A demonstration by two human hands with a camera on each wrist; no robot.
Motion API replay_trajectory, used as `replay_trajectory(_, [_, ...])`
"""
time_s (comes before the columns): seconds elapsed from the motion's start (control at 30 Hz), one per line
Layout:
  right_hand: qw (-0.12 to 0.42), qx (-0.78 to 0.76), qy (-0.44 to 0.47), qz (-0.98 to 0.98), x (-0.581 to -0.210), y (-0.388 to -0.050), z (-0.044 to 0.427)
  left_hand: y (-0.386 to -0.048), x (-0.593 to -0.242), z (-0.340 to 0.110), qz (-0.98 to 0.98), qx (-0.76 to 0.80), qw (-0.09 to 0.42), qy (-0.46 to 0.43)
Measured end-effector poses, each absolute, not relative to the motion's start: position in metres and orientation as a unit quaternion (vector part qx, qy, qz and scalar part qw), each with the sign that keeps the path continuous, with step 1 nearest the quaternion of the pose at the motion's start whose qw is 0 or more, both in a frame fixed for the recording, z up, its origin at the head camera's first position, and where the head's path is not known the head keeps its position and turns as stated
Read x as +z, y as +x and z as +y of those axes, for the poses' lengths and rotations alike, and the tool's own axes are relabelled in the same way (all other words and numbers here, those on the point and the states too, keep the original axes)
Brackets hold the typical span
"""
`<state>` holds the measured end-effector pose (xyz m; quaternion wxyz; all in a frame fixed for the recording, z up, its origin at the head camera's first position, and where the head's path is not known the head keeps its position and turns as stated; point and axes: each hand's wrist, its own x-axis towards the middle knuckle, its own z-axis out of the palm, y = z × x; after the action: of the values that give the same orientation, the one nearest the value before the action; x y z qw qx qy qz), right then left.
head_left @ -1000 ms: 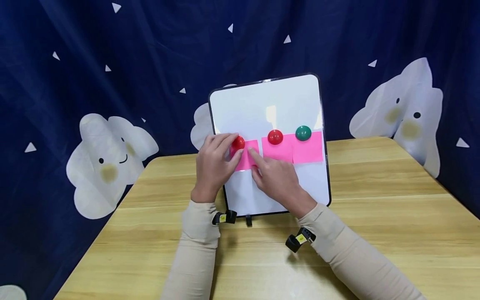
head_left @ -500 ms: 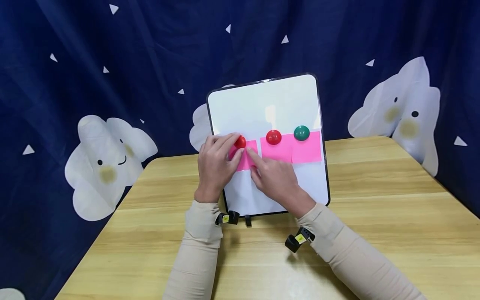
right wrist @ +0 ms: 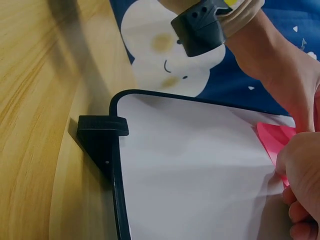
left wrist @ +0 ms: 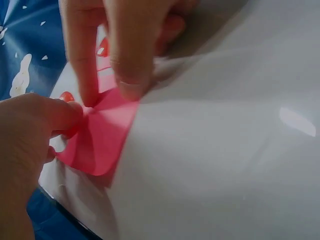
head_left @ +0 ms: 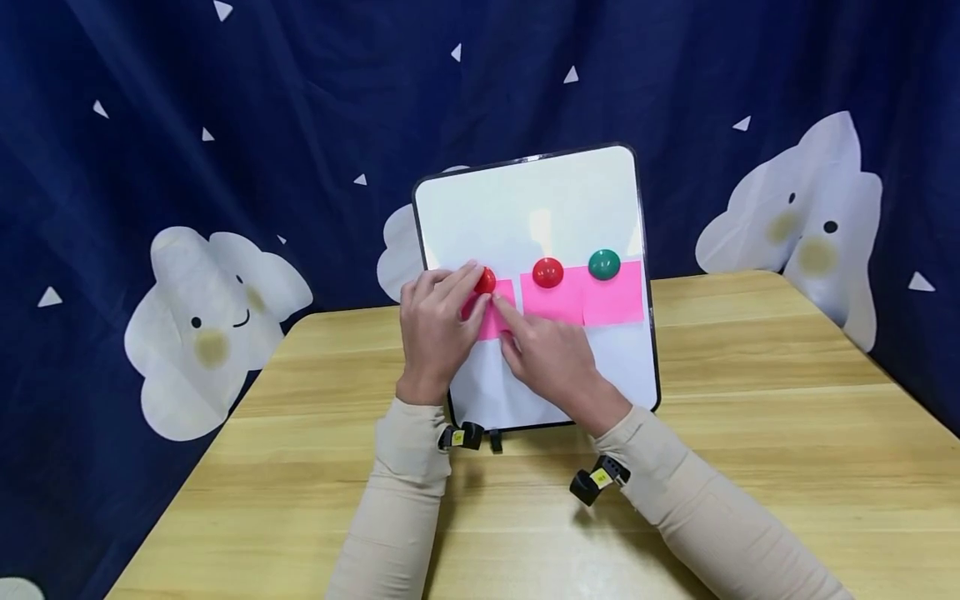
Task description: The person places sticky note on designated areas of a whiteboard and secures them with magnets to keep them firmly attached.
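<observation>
My left hand [head_left: 437,329] pinches a round red magnet [head_left: 487,281] between thumb and fingers, at the top of a pink sticky note [head_left: 495,327] on the left of a whiteboard [head_left: 517,212]. The index finger of my right hand [head_left: 557,358] is stretched out and presses that note. In the left wrist view, the note [left wrist: 102,140] has a curled lower corner, and the left hand partly hides the magnet. The right wrist view shows one corner of the note [right wrist: 272,137] beyond the knuckles.
Right of the hands, a second red magnet [head_left: 548,272] and a green magnet [head_left: 604,264] sit on the top edges of more pink notes [head_left: 615,300]. The whiteboard stands tilted on a wooden table [head_left: 300,450], held by a black foot [right wrist: 102,130]. Behind hangs a dark blue curtain [head_left: 300,100].
My left hand has slid slightly to the right along the note with the red magnet in its fingers. My right hand has stayed nearly in place.
</observation>
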<state>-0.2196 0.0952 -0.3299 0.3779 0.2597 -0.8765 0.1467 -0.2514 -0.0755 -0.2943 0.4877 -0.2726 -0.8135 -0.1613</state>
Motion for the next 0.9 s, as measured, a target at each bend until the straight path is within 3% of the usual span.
replay_trajectory(0.9, [0.366,0.168,0.268,-0.875,-0.3279,-0.2182,0.0939,-0.2505,-0.2993,-0.0760,-0.810,-0.171,0.502,-0.250])
